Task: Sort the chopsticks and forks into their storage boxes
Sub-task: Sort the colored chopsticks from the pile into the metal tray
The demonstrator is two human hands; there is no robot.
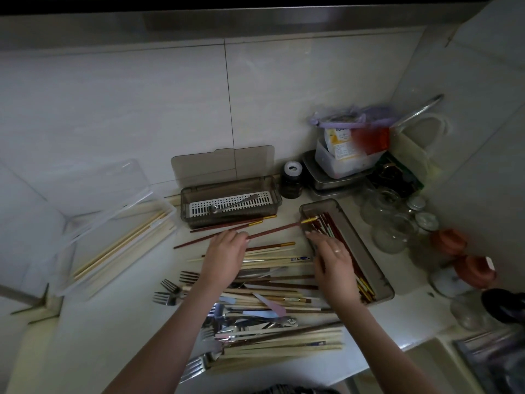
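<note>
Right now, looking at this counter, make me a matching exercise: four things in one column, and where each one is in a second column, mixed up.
Things:
1. spoon
2. dark red chopstick
3. pale chopsticks
4. forks

Places:
A. in the clear box at the left
B. gripped by the left hand, gold tip at the right box
C. loose on the counter, left of the pile
D. on the white slotted tray in the dark box by the wall

Pairs: 1-D, 2-B, 3-A, 4-C
</note>
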